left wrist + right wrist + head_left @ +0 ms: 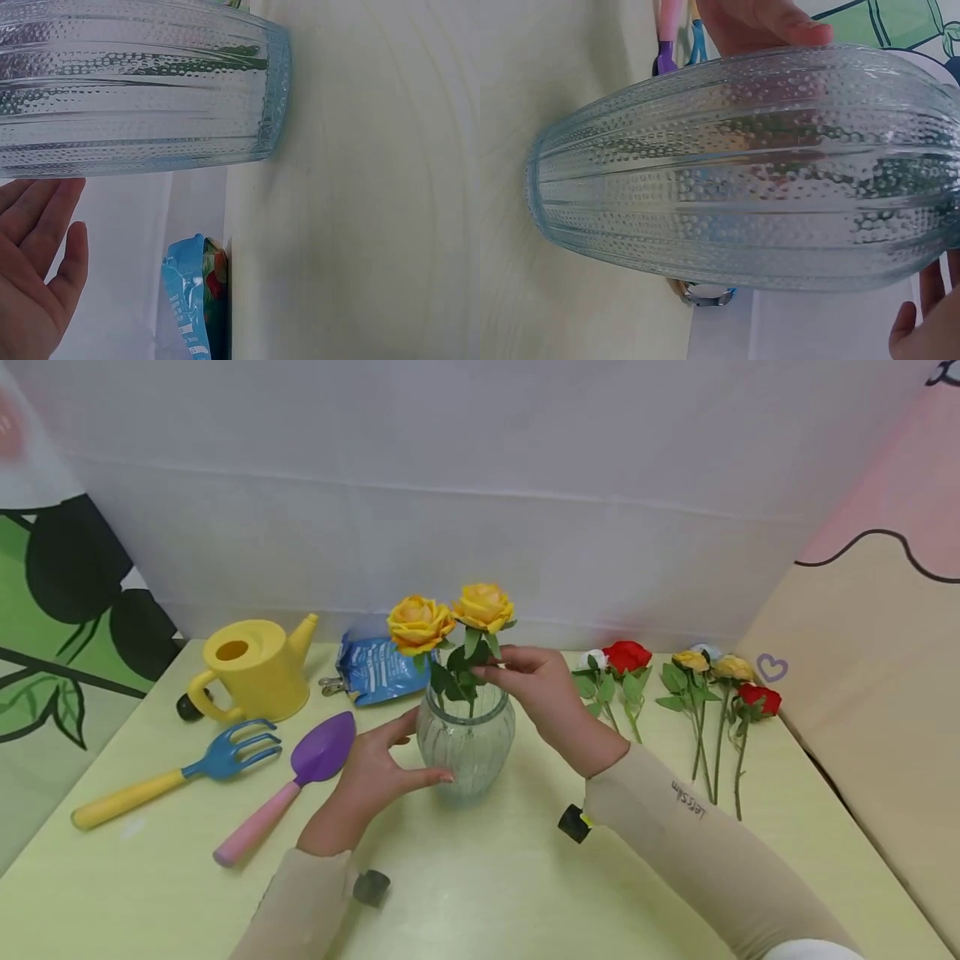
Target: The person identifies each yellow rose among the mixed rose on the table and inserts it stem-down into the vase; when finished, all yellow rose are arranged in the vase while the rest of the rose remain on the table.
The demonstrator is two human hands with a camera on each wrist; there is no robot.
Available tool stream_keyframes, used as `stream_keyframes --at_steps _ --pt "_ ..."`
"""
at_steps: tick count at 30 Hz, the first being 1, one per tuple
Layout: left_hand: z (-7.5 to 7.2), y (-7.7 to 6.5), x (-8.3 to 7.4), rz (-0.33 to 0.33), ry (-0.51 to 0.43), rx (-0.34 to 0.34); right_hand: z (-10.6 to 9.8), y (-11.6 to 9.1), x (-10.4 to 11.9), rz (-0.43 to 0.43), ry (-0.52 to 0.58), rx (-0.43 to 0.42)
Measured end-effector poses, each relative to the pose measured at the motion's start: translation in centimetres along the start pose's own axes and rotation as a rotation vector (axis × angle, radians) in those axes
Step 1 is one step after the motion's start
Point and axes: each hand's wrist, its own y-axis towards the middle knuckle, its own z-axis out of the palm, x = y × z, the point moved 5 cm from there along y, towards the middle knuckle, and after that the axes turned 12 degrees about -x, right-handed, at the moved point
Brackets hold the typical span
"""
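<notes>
A clear ribbed glass vase (467, 747) stands upright on the table, two yellow roses (422, 625) rising from its mouth. My right hand (551, 702) pinches the right-hand rose (483, 607) by its leafy stem, just above the rim. Against the vase's left side is my left hand (378, 777): the thumb lies across the front, and the fingers reach along the far side. In the left wrist view these fingers (49, 217) look straight, their tips at the glass. Green stems show blurred through the textured wall of the vase (742, 172).
Left of the vase are a yellow watering can (251, 668), a blue hand fork (232, 752) and a purple trowel (324, 747). A blue bag (378, 672) with a metal clip lies behind. On the right rest red roses (626, 656) and several other flowers (731, 668). A wall backs the table.
</notes>
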Motion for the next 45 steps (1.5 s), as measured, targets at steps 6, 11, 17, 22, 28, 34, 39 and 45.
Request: stream_keyframes --at_steps 6,11,17,22,28,34,39,45 --pt "0.1 -0.1 0.1 0.008 -0.01 -0.015 -0.2 -0.4 0.0 -0.131 -0.093 -0.088" --pt "0.1 -0.1 0.3 -0.003 -0.009 -0.019 -0.3 -0.8 0.3 -0.267 -0.133 -0.141" --pt "0.2 -0.2 0.4 -0.027 -0.01 -0.015 -1.4 -1.2 -0.3 -0.238 -0.07 -0.071" --pt "0.2 -0.3 0.6 -0.023 -0.014 -0.022 -4.9 -1.0 -1.9 -0.137 -0.061 -0.101" --pt "0.1 -0.2 0.5 -0.007 -0.012 -0.023 -11.4 0.6 -4.6 -0.031 0.029 -0.297" --pt "0.1 -0.3 0.5 -0.015 -0.007 -0.028 -18.2 2.4 -7.4 0.08 -0.06 -0.508" --pt "0.1 -0.2 0.4 -0.023 -0.006 -0.027 -23.8 3.0 -9.9 0.184 -0.184 -0.665" --pt "0.1 -0.1 0.4 -0.02 -0.014 -0.016 -28.1 2.4 -12.7 0.27 -0.532 -0.64"
